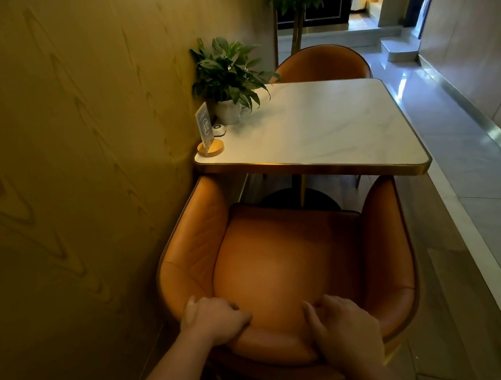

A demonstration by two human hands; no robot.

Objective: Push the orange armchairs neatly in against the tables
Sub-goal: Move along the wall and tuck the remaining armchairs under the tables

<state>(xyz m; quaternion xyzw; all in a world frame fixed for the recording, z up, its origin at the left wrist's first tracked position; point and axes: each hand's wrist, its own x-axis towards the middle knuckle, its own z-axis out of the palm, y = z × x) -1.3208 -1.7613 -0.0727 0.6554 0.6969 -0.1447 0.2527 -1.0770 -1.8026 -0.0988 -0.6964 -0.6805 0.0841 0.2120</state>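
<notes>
Two orange armchairs, one marble-topped surface (314,127) with a gold rim. Near armchair (287,266) sits at the surface's near edge, arm tips just under the rim, seat mostly out from beneath it. Far armchair (323,65) at the surface's far edge, back only visible, drawn in close.

Both arms reach forward, bare. Left hand (212,322): grip wrapped over the near armchair's back rim, fingers curled inside, thumb outside. Right hand (343,328): grip clamped on the same rim, fingers over the top.

On the surface, wall side: one potted plant (226,78), one sign stand (207,131) on a round wooden base, one small round call button (219,130).
</notes>
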